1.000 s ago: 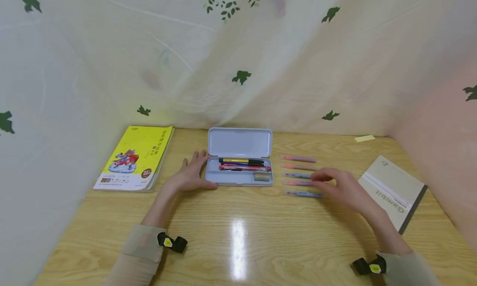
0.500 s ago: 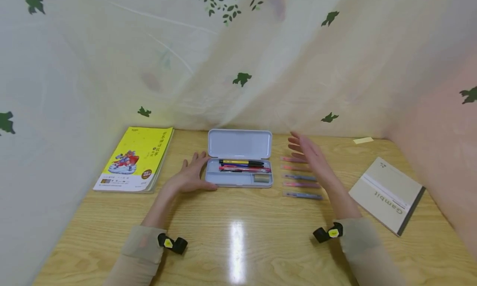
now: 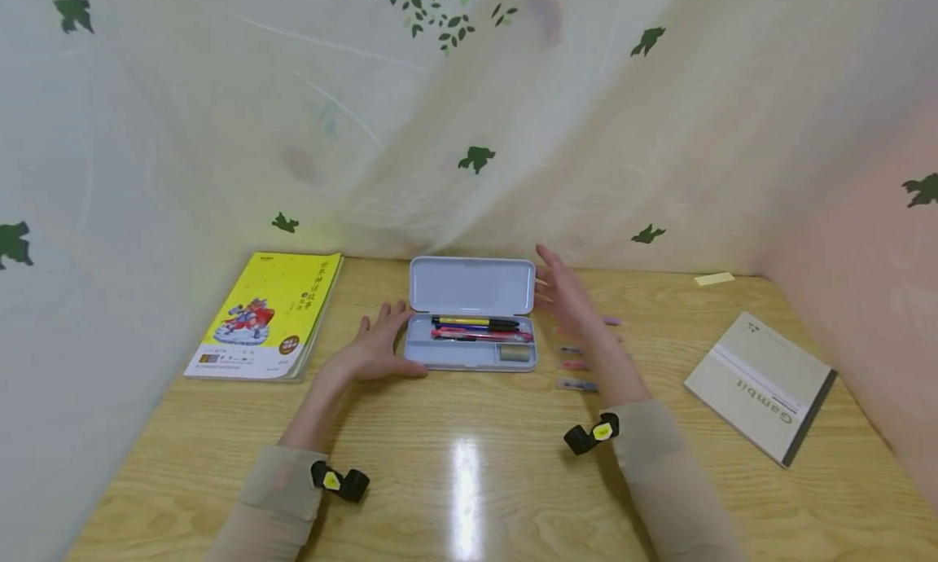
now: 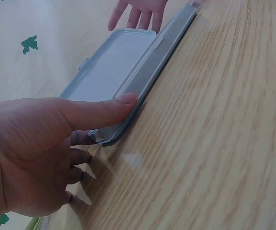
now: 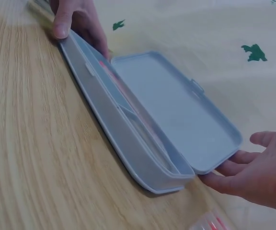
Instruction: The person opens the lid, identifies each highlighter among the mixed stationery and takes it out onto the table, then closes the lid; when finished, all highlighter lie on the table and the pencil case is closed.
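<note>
A light blue pencil case [image 3: 469, 366] stands with its lid [image 3: 472, 285] raised. Inside lie a yellow-and-black pen [image 3: 469, 322], red and blue pens [image 3: 476, 334] and a brownish block [image 3: 515, 353]. My left hand [image 3: 377, 349] holds the case's left end, thumb at the front corner, fingers round the side. At the other end my right hand [image 3: 567, 297] has its fingers extended, fingertips right at the lid's right edge, as the right wrist view shows too. Beneath the right forearm several slim markers [image 3: 577, 384] lie in a row, partly hidden.
A yellow book [image 3: 271, 309] lies to the left, apparently on others. A grey notebook [image 3: 762, 387] marked "Gambit" lies at the right. A pale yellow strip [image 3: 714, 278] is at the table's back edge, before a hanging cloth [image 3: 557, 155].
My right hand has left the markers and moved left and up to the lid's right edge, its fingers now extended. The left hand stays at the case; the markers stay in their row.
</note>
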`<state>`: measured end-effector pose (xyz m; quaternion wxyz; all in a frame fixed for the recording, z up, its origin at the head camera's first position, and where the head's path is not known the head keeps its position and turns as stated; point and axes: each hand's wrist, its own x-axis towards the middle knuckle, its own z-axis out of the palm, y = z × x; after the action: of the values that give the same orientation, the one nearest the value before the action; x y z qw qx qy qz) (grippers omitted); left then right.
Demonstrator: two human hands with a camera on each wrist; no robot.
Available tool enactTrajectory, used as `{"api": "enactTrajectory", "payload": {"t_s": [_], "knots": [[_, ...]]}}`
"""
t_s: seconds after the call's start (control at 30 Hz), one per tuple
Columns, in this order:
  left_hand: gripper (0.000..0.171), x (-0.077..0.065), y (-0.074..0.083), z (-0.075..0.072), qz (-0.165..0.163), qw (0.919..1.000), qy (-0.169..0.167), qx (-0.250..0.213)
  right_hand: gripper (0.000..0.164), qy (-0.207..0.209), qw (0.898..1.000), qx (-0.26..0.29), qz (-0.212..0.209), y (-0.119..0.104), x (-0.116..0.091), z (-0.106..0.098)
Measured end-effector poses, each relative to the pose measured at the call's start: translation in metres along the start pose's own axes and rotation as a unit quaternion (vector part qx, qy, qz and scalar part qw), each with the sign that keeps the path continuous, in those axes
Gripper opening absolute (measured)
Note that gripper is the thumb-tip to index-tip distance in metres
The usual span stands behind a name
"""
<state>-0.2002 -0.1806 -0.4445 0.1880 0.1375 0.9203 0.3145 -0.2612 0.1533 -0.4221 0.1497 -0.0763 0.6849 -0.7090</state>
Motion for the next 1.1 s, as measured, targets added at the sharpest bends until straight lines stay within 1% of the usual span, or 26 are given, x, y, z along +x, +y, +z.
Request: {"api": "enactTrajectory", "payload": {"t_s": [0.1,0.23,0.37,0.67,0.87,1.0,1.1], "knots": [[0.102,-0.001,0.000,0.000,0.003,1.0000,0.002,-0.002,0.065,0.003,1.000,0.001,0.013,0.002,0.002,0.006],[0.102,-0.002,0.000,0.000,0.002,1.0000,0.002,-0.003,0.065,0.005,0.999,0.024,0.033,0.005,0.003,0.010],[0.103,-0.001,0.001,0.000,-0.003,1.0000,0.001,0.000,0.062,0.002,0.999,0.030,0.037,0.007,0.004,0.010],[0.103,0.000,0.000,0.000,-0.001,1.0000,0.002,0.002,0.063,0.014,1.000,-0.002,0.021,0.004,-0.001,0.011],[0.104,0.000,-0.002,0.000,-0.003,1.0000,0.004,0.002,0.057,0.032,0.999,-0.027,0.011,0.002,-0.006,0.016],[0.105,0.000,-0.001,0.001,-0.003,1.0000,0.002,0.002,0.054,0.032,0.999,-0.039,-0.001,0.002,-0.011,0.016],[0.106,0.000,-0.001,0.001,-0.003,1.0000,0.002,0.001,0.054,0.024,0.998,-0.063,-0.013,0.003,-0.015,0.016]]}}
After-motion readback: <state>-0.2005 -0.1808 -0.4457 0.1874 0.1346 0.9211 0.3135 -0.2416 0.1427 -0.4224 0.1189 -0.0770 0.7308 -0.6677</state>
